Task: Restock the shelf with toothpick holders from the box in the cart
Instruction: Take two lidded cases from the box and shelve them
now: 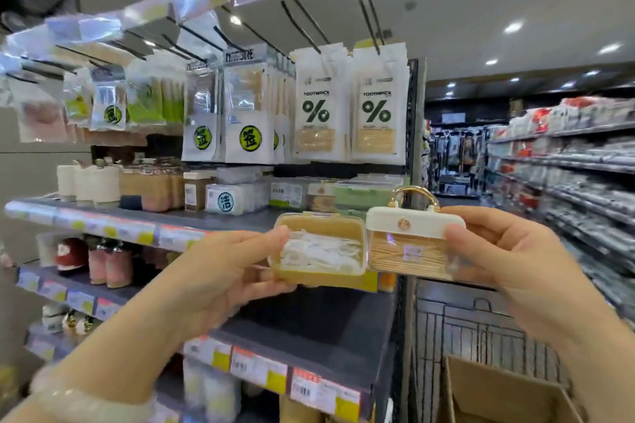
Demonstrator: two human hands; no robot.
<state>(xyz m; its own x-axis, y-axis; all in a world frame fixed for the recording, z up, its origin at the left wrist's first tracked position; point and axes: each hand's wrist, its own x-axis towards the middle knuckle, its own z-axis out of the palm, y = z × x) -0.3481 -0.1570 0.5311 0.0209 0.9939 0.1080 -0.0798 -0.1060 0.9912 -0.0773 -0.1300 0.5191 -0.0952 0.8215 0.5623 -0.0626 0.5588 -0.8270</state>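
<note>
Currently both hands are raised side by side in front of the shelving, each holding one small case. The left hand grips a tan case with a clear lid and white contents; the thumb lies across its top left corner and the fingers curl beneath its lower edge. The right hand pinches a white-lidded toothpick holder with a gold handle; the thumb presses on the front right edge and the fingers support it from behind. The two cases sit just beside each other, nearly touching, with their long axes horizontal and their lids facing the camera.

Below the right hand, the open cardboard box sits in the wire cart, to the right of the shelving.

Beyond the cases, the upper shelf runs away up and to the left. Green-lidded boxes stand directly behind the held cases. The placement move is therefore judged to be forward and slightly upward. The left hand lies nearer the shelf edge; the right hand lies nearer the cart.

Hanging toothpick packs fill the pegs above.
</note>
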